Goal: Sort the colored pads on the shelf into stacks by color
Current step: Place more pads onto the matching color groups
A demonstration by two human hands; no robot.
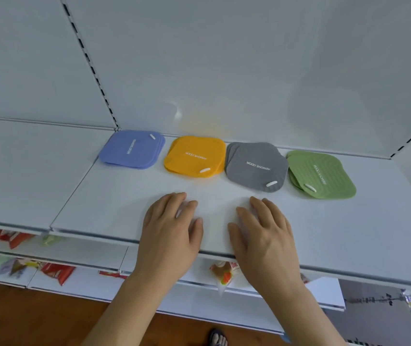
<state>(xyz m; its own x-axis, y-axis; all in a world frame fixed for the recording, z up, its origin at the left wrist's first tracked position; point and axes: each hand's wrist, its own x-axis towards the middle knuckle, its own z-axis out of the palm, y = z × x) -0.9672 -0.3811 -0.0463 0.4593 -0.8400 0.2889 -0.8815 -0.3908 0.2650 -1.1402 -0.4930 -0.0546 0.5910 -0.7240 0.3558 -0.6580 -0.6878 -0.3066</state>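
White shelf (pixel 124 201) holds four pad stacks printed "REMOVE ODOR"; both hands lie flat, holding nothing.

One head-worn view looks forward and down from just in front of the white shelf (pixel 324 236), close enough that both forearms reach in from the bottom edge. It faces the shelf's back panel (pixel 224 58), with the shelf's front edge running across the lower half and its back edge across the middle. Below the front edge, lower shelves and floor show.
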